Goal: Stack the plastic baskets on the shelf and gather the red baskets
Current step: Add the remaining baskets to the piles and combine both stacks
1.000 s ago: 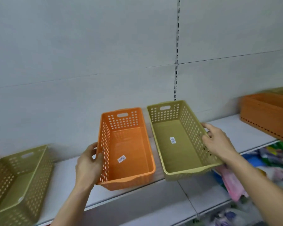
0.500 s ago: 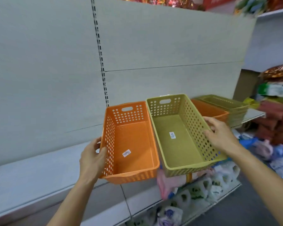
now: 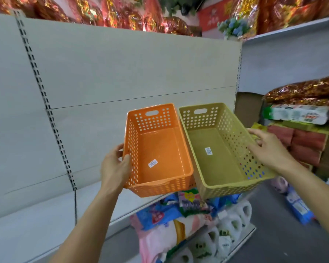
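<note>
The left hand (image 3: 114,168) gripped the orange basket (image 3: 160,150) by its side wall – the right hand (image 3: 270,149) clasped the green basket (image 3: 222,149) likewise, both held above the shelf (image 3: 36,224)

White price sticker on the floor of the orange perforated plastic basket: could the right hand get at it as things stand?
Probably not right away. The right hand is gripping the olive-green perforated plastic basket, which lies between it and the orange perforated plastic basket. The white price sticker itself lies uncovered.
</note>
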